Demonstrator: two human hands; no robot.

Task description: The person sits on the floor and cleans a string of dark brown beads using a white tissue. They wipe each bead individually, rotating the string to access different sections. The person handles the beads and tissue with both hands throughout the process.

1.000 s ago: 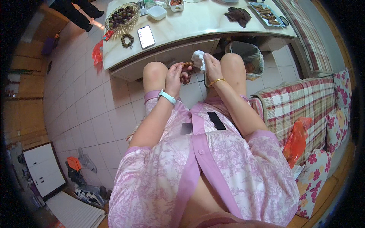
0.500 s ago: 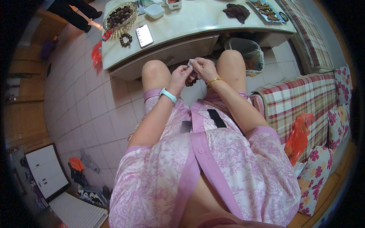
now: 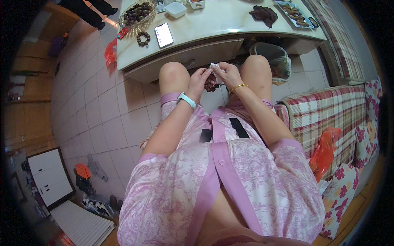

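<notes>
Between my knees, in front of the table, my two hands meet around a bracelet of dark brown beads. My left hand, with a pale watch band at its wrist, is closed on the beads, which hang below the fingers. A crumpled white tissue is pinched in my right hand and touches the upper part of the bracelet. A gold bangle circles the right wrist. The fingers hide part of the bracelet.
On the table are another beaded bracelet, a phone, a glass fruit bowl, a dark cloth and a snack tray. A lined bin stands beyond my right knee. A plaid sofa is at right.
My view has swung slightly, shifting the scene to the right. The hands are still together, turned a little, and more of the beads and tissue shows between them.
</notes>
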